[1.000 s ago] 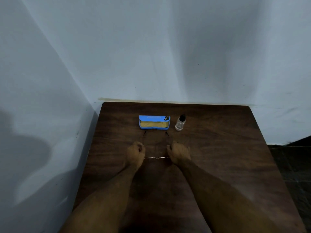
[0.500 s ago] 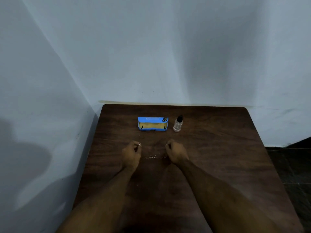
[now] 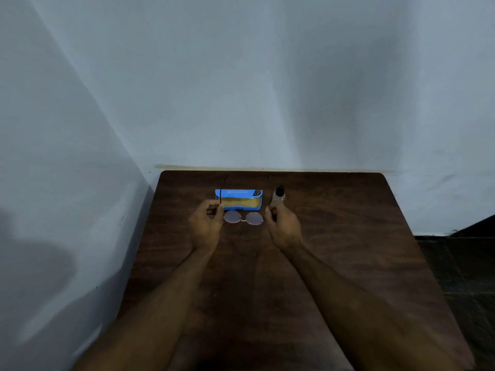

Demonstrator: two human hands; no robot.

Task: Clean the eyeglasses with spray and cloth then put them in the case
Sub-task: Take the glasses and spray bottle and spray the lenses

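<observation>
The thin-framed eyeglasses (image 3: 243,218) with two round lenses are held up above the dark wooden table (image 3: 348,250), lenses facing me. My left hand (image 3: 207,223) pinches the left temple arm, which points up past the case. My right hand (image 3: 284,226) pinches the right temple arm. Just behind the glasses lies an open blue case (image 3: 238,199) with a yellow cloth or lining inside. A small clear spray bottle (image 3: 279,195) with a black cap stands to the right of the case, right behind my right hand.
The table sits in a corner, with pale walls (image 3: 241,89) along its far and left sides. Dark floor (image 3: 466,263) shows past the right edge.
Both hands have lifted the eyeglasses off the table and tilted them upright, moving them toward the case. The lenses now face me and the temple arms point up.
</observation>
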